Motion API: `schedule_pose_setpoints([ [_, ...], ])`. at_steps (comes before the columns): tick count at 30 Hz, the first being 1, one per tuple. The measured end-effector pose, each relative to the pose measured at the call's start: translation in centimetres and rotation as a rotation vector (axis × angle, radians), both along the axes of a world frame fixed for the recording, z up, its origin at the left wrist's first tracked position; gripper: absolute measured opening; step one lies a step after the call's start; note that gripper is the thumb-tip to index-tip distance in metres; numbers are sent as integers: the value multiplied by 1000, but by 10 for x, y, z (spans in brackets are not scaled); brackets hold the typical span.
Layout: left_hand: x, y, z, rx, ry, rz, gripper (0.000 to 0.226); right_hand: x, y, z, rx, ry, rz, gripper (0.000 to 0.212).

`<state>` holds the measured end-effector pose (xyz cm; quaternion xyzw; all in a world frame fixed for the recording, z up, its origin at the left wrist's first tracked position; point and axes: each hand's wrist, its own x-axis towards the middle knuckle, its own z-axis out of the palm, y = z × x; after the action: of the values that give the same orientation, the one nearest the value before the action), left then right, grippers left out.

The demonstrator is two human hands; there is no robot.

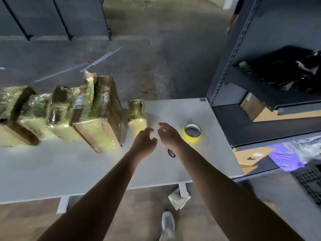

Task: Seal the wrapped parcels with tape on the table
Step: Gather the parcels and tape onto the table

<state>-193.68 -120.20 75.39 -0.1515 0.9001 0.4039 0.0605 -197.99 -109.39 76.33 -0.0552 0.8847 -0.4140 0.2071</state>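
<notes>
Head cam: L hand [144,142] & R hand [169,135] fingers loosely curled, holding nothing, near tape roll [190,139].

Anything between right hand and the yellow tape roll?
Nothing in the head view: only bare grey table separates the right hand from the yellow tape roll. The small black ring lies nearer the wrist, outside that stretch.

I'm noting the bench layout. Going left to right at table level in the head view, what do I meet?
Row of film-wrapped parcels → tall brown parcel → small wrapped parcel → left hand → right hand → yellow tape roll → metal shelf rack.
</notes>
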Motion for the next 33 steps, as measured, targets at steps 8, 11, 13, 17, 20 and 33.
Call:
schedule_pose_setpoints([
  [8,43,100,-16,111,27,-132,26,83,103,-11,-67,-46,-237,37],
  [11,55,136,-20,174,-10,-142,35,101,140,-21,-90,-81,-321,37],
  [13,60,161,-23,201,-25,-141,36,109,166,-25,-100,-96,-363,37],
  [17,72,215,-31,225,-29,-127,32,122,224,-37,-99,-102,-421,36],
  [20,84,264,-41,250,-50,-99,28,136,274,-50,-99,-96,-437,35],
  [33,151,463,-153,300,-204,-52,21,217,485,-171,-51,-160,-474,35],
])
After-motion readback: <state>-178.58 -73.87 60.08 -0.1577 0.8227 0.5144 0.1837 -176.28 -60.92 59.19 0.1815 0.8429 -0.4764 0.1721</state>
